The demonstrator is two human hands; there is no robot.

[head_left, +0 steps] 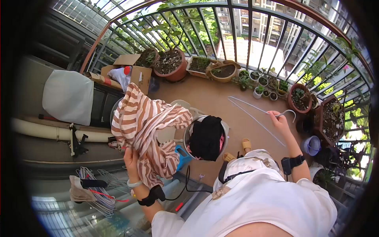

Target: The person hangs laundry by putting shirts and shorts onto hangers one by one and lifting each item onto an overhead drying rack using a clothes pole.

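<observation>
My left hand (131, 158) is closed on a brown-and-white striped garment (144, 118), which hangs in loose folds in front of me; part of the fingers is hidden by the cloth. Out to the right, my right hand (278, 120) grips a wire clothes hanger (252, 117) near its hook, with the long wire frame pointing left. Nothing hangs on the hanger. Between my hands stands a bucket (225, 132) holding a bundle of black cloth (206, 138) and some pink cloth.
Potted plants, including a large terracotta pot (179, 65), line the curved railing (205, 29). A cardboard box (141, 79) stands at the back left. Several wire hangers (103, 203) hang at lower left. A blue-grey bucket (311, 145) sits at right.
</observation>
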